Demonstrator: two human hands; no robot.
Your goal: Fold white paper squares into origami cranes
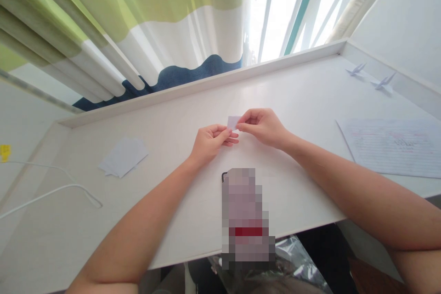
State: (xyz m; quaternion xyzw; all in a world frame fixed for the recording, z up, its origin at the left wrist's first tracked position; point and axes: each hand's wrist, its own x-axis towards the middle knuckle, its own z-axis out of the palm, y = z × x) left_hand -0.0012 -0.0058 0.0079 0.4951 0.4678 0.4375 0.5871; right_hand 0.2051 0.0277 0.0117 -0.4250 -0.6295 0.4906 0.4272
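Observation:
A small piece of white paper (233, 122), which looks folded, is held up between both hands above the middle of the white desk (179, 183). My left hand (212, 141) pinches its lower edge between thumb and fingers. From the right, my right hand (261, 125) grips the paper's side with thumb and fingertips. To the left lies a small stack of white paper sheets (124, 156), slightly fanned out. Two folded paper cranes, a nearer one (383, 83) and a farther one (356, 70), stand at the far right corner.
A lined sheet with writing (396, 147) lies on the right. White cable (79, 187) loops over the desk's left side. A blurred-out object (243, 211) sits at the front edge. Behind the desk's raised back rim (206, 80) hang curtains (193, 23) beside a window.

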